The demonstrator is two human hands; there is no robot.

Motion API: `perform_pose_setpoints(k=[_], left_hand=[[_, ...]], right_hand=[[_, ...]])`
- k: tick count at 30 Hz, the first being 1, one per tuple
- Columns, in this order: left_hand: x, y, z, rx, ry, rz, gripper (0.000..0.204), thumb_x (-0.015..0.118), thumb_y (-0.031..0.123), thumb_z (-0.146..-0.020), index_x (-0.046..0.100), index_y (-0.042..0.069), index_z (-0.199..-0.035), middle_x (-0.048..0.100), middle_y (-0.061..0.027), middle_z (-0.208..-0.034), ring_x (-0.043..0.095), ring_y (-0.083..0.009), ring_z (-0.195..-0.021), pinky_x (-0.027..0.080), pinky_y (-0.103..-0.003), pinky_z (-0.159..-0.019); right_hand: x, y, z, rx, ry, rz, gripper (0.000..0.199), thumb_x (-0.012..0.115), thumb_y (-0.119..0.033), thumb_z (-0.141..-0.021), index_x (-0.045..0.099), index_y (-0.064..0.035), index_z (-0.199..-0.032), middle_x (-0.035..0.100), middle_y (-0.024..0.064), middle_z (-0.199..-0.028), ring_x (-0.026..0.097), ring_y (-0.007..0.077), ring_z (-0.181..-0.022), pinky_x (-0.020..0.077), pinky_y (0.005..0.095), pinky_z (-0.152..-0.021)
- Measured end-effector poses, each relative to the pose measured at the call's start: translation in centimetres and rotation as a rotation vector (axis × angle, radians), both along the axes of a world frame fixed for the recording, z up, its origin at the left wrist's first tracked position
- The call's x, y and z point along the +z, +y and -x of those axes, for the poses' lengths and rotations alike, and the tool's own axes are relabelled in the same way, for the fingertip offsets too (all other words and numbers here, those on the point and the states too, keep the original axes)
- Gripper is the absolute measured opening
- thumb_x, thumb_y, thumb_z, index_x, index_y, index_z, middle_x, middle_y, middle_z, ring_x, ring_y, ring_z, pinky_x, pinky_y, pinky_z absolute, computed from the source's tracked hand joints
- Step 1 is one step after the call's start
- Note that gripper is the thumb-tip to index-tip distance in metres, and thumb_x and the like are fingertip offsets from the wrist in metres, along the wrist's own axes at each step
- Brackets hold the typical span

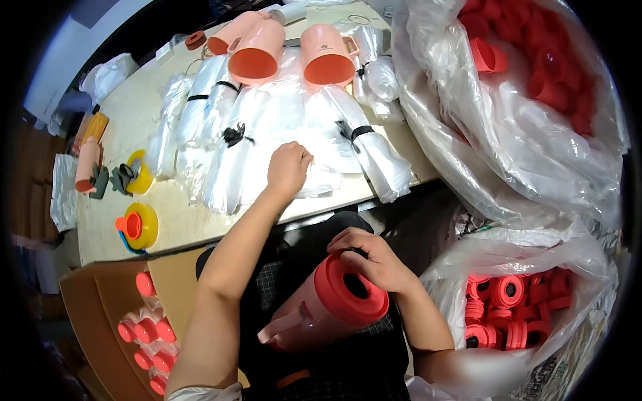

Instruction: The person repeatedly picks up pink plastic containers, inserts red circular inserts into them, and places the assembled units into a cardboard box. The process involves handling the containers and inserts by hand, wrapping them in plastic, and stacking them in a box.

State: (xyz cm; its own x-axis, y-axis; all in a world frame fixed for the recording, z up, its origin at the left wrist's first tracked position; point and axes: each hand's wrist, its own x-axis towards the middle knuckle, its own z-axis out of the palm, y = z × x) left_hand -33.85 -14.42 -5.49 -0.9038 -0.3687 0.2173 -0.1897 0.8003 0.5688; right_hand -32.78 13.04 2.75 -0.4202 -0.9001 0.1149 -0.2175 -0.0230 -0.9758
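1. The right hand (374, 257) grips the red lid (352, 289) of a pink translucent jug (314, 314) held in the lap, seemingly seating it; next it likely needs bagging.
2. The left hand (288, 168) rests curled, fingers down, on glossy clear plastic bags (267, 127) bundled on the table (134, 107), perhaps pinching one
3. Round red lids (508, 301) fill a crinkled sack

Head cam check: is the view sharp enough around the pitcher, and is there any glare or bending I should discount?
Head view: the pink pitcher under the right hand is sharp; left hand slightly soft; white glare on the clear bags; the table edge bows from the fisheye; black vignette at the corners.
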Motion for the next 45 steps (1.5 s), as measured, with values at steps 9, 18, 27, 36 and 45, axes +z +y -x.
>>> perform_pose_setpoints(k=[9, 18, 27, 36, 45], left_hand=[[2.5, 1.6, -0.2, 0.096, 0.067, -0.873, 0.028, 0.057, 0.022, -0.099, 0.069, -0.001, -0.088, 0.071, -0.0132, -0.084, 0.066, -0.0269, -0.076, 0.051, -0.037, -0.075], [5.1, 8.2, -7.0, -0.011, 0.144, -1.549, 0.020, 0.061, 0.019, -0.097, 0.068, 0.001, -0.093, 0.072, -0.0094, -0.087, 0.068, -0.0167, -0.077, 0.054, -0.030, -0.075], [5.3, 10.2, -9.6, 0.016, 0.187, -1.266, 0.026, 0.059, 0.022, -0.096, 0.062, 0.000, -0.084, 0.068, -0.0121, -0.089, 0.068, -0.0220, -0.085, 0.055, -0.037, -0.081], [4.5, 6.3, -16.3, -0.146, 0.091, -1.088, 0.031, 0.062, -0.005, -0.084, 0.053, 0.001, -0.113, 0.050, -0.0041, -0.085, 0.048, -0.0118, -0.073, 0.041, -0.025, -0.065], [7.2, 11.0, -35.2, 0.344, 0.204, -0.166, 0.069, 0.075, 0.020, -0.080, 0.046, -0.002, -0.138, 0.054, -0.0159, -0.097, 0.062, -0.0290, -0.084, 0.053, -0.040, -0.067]], right_hand=[[-4.1, -3.6, 2.2, -0.475, -0.496, -0.111, 0.003, 0.069, -0.003, -0.090, 0.068, -0.0003, -0.089, 0.068, 0.0045, -0.081, 0.063, 0.0099, -0.072, 0.0503, 0.0224, -0.069], [-4.3, -4.4, 1.0, -0.596, -0.064, 0.196, 0.009, 0.070, 0.001, -0.088, 0.072, 0.0022, -0.097, 0.072, 0.0112, -0.096, 0.070, 0.0173, -0.088, 0.0546, 0.0293, -0.078], [-3.1, -2.7, 0.2, -0.564, -0.132, -0.129, 0.022, 0.070, 0.004, -0.077, 0.071, 0.0043, -0.099, 0.072, 0.0053, -0.094, 0.063, 0.0116, -0.084, 0.0518, 0.0276, -0.076], [-8.8, 2.4, -1.7, -1.065, -0.507, 0.241, 0.026, 0.050, -0.026, -0.103, 0.058, -0.0016, -0.099, 0.053, 0.0064, -0.087, 0.055, 0.0195, -0.075, 0.0493, 0.0329, -0.068], [-13.1, 7.1, -17.6, -0.214, 0.409, -0.086, 0.047, 0.053, -0.031, -0.101, 0.052, 0.0055, -0.131, 0.055, 0.0250, -0.133, 0.054, 0.0389, -0.120, 0.0433, 0.0499, -0.103]])
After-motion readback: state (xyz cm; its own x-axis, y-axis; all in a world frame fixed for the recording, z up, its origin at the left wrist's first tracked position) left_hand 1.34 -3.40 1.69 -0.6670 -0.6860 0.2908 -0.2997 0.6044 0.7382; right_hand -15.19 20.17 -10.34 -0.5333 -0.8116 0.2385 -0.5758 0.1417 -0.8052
